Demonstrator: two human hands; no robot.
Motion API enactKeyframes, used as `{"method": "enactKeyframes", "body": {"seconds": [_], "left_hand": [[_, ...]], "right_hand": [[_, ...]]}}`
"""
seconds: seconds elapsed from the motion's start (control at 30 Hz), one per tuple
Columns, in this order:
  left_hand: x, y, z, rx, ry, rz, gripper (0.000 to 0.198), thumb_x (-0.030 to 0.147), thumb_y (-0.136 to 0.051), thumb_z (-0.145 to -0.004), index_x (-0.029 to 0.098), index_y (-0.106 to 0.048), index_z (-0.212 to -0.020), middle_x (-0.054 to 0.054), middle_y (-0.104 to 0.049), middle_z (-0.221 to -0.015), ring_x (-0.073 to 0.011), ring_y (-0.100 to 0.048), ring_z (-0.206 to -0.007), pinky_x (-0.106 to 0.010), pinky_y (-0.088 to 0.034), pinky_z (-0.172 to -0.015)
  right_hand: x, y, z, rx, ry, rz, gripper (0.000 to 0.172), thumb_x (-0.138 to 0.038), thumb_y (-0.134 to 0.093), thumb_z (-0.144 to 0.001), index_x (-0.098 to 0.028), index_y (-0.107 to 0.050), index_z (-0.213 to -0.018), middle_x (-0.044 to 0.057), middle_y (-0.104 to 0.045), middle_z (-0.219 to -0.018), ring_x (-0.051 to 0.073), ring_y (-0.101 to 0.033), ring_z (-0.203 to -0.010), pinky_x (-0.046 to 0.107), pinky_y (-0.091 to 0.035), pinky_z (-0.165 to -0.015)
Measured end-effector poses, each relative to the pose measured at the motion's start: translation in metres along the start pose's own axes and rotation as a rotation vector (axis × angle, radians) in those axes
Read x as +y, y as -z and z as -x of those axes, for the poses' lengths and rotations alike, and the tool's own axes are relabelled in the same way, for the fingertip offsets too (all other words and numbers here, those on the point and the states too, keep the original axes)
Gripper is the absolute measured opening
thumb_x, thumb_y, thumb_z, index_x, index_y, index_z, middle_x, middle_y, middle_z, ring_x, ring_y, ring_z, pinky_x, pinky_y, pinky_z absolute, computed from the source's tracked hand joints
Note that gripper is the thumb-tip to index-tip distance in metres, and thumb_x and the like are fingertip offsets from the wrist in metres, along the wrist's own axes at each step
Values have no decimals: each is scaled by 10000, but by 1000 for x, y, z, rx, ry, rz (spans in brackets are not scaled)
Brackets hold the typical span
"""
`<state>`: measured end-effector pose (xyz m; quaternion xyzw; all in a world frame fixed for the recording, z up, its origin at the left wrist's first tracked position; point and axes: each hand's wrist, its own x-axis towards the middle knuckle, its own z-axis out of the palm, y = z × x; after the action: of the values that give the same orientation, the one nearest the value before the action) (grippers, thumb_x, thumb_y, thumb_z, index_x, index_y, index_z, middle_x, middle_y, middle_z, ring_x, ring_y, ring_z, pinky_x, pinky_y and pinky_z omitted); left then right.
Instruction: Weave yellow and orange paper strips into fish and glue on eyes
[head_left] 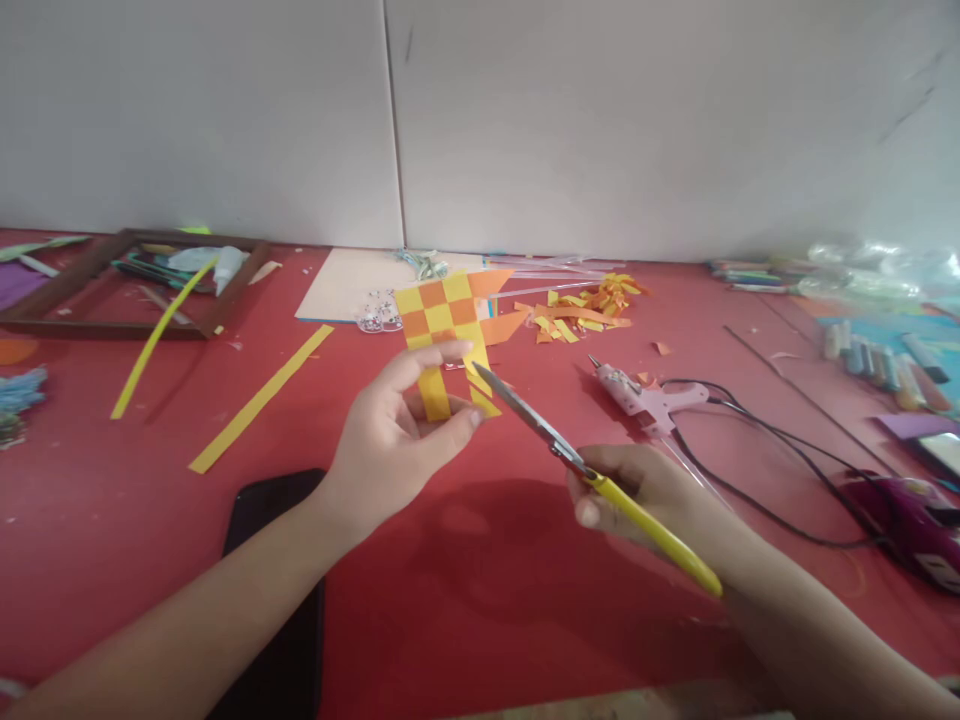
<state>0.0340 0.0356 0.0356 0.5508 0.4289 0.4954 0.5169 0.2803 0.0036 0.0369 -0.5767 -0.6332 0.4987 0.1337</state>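
My left hand [405,420] pinches a woven paper piece [442,312] in a yellow and orange checkered pattern, raised above the red table. Loose orange strip ends stick out to its right, and yellow ones hang from its lower edge. In my right hand [637,490] is a pair of scissors [536,425] with yellow handles. The blades look closed or nearly so, their tip beside the lower right yellow strip end. Whether the tip touches the paper I cannot tell.
Yellow paper strips [262,400] lie at left near a wooden frame [135,325] and a black phone [274,600]. Paper scraps [581,312] are piled behind. To the right sit a pink glue gun [637,395] with a looping cord, and several glitter tubes [877,360].
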Motion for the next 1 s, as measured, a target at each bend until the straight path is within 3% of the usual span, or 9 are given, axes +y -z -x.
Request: {"method": "enactKeyframes", "body": {"seconds": [0.1, 0.2, 0.33, 0.4, 0.5, 0.6, 0.73, 0.87, 1.0], "left_hand": [[-10, 2, 0, -13, 109, -32, 477, 243, -758, -818, 266, -612, -1272, 34, -662, -652, -164, -700, -671, -248, -582, -603], [-21, 1, -1, -56, 186, -107, 509, 266, -760, -804, 262, -607, -1289, 4, -701, -771, -156, -670, -607, -253, -546, -531], [-28, 1, -4, -105, 146, -146, 458, 277, -733, -816, 256, -633, -1262, -93, -655, -1298, -255, -677, -1101, -389, -570, -908], [-28, 2, -6, -107, 119, -158, 397, 262, -673, -853, 270, -655, -1250, -79, -609, -1394, -281, -555, -1307, -451, -470, -1070], [-29, 5, -8, -84, 130, -126, 376, 210, -592, -875, 303, -690, -1226, -40, -610, -1415, -290, -493, -1374, -476, -429, -1108], [-29, 7, -9, -66, 173, -67, 391, 208, -588, -878, 311, -692, -1240, -44, -643, -1376, -279, -583, -1287, -429, -496, -1034], [-25, 4, -7, -151, 236, -11, 522, 183, -591, -874, 281, -572, -1386, -86, -684, -1297, -246, -733, -1039, -349, -600, -831], [-20, 2, -3, -209, 275, -98, 645, 147, -613, -863, 257, -456, -1479, -59, -788, -900, -249, -752, -996, -340, -607, -819], [-18, 2, -2, -211, 271, -113, 660, 199, -637, -877, 257, -428, -1500, -43, -779, -791, -260, -754, -980, -361, -602, -815]], "right_hand": [[5, 2, 1, 38, 112, -80, 604, -777, -623, -730, -210, -440, -628, -61, -353, -532, 81, -297, -490, 251, -212, -461], [12, 4, 2, 102, 198, -121, 557, -726, -581, -815, -206, -468, -651, -55, -392, -530, 84, -328, -482, 257, -222, -466], [17, 5, 2, 139, 209, -153, 526, -687, -579, -845, -210, -458, -659, -58, -396, -547, 84, -337, -486, 263, -226, -471], [18, 4, 3, 129, 208, -164, 514, -668, -585, -852, -213, -443, -660, -59, -397, -555, 84, -344, -487, 264, -229, -473], [18, 4, 3, 116, 194, -171, 507, -665, -595, -844, -214, -448, -665, -61, -398, -556, 84, -348, -486, 264, -225, -471], [19, 4, 2, 110, 192, -180, 509, -666, -600, -840, -213, -453, -663, -65, -389, -553, 80, -339, -481, 262, -217, -466], [20, 3, 0, 112, 209, -191, 515, -668, -600, -840, -211, -446, -659, -70, -376, -553, 73, -324, -476, 260, -213, -457], [22, 3, 0, 110, 216, -182, 513, -672, -584, -851, -213, -440, -672, -70, -376, -551, 74, -316, -475, 259, -212, -452], [19, 3, 1, 99, 204, -160, 522, -690, -575, -844, -212, -449, -677, -64, -383, -543, 78, -326, -471, 254, -225, -451]]}}
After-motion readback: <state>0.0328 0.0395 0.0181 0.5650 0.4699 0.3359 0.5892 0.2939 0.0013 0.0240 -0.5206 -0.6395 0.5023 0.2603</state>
